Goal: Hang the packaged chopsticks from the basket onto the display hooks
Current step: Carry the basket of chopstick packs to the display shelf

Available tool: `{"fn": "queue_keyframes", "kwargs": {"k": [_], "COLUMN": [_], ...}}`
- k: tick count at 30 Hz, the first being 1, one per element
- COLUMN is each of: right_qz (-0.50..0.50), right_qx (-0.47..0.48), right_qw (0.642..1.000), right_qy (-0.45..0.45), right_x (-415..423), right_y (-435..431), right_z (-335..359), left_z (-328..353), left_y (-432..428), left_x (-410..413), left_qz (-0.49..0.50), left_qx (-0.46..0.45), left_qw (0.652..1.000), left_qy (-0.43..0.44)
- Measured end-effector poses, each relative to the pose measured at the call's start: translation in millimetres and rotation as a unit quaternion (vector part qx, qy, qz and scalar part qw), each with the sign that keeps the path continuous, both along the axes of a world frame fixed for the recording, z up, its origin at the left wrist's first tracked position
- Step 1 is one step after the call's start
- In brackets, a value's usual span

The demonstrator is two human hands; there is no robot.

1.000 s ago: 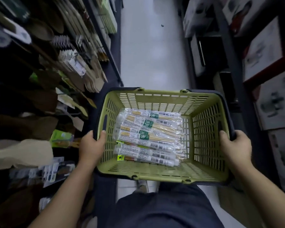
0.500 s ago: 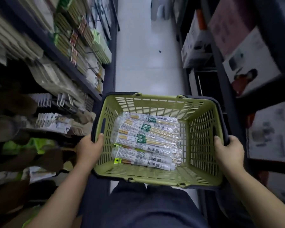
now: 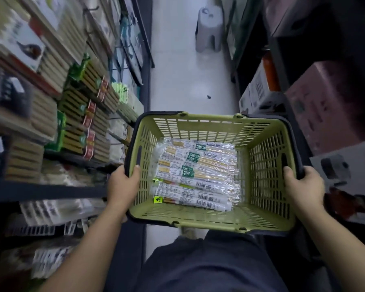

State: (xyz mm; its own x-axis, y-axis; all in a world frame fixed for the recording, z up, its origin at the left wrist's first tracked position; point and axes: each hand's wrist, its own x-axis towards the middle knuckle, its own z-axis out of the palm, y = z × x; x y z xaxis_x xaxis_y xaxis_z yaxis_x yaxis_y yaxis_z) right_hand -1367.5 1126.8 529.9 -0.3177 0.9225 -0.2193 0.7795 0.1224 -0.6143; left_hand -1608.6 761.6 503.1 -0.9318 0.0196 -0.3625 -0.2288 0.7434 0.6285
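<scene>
An olive-green slotted plastic basket (image 3: pixel 209 127) with a dark rim is held over the pale aisle floor (image 3: pixel 183 81). The clear-wrapped packaged chopsticks (image 3: pixel 196 175) lie flat on its bottom. The left hand (image 3: pixel 122 186) clasps the left rim and the right hand (image 3: pixel 303 186) the right rim, each grip curled round the edge, thumb inside. Blurred shelves of stacked wooden wares (image 3: pixel 80 123) crowd close on the left, with cardboard boxes (image 3: pixel 325 106) on the right. A grey plastic stool (image 3: pixel 209 30) stands in the aisle ahead.

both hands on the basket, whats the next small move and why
Probably free one hand. The left hand and right hand both grip the basket rim, and the chopstick packs all lie inside, so nothing can be picked up until one hand lets go.
</scene>
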Motion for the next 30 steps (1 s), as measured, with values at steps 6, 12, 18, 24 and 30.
{"fn": "queue_keyframes", "kwargs": {"k": [6, 12, 18, 24, 30], "right_qz": [0.004, 0.015, 0.033, 0.032, 0.031], "right_qx": [0.008, -0.014, -0.037, -0.025, -0.007], "right_qw": [1.0, 1.0, 0.999, 0.999, 0.999], "right_qy": [0.011, 0.015, 0.002, -0.007, -0.01], "right_x": [-111.9, -227.8, -346.9, -468.4, -593.0], "right_y": [63.5, 144.6, 223.5, 285.6, 336.5], "right_z": [3.0, -8.2, -8.3, -6.7, -1.7], "left_z": [-1.0, -6.9, 2.0, 2.9, -5.6], "left_y": [68.3, 146.0, 214.0, 269.3, 325.3], "left_x": [-112.1, -220.0, -325.5, -435.4, -558.5], "left_qz": [0.008, 0.007, 0.018, 0.031, 0.032], "left_qx": [-0.019, -0.041, -0.043, -0.031, -0.037], "left_qw": [1.0, 0.999, 0.999, 0.999, 0.999], "left_qy": [0.012, 0.011, 0.018, 0.017, 0.015]}}
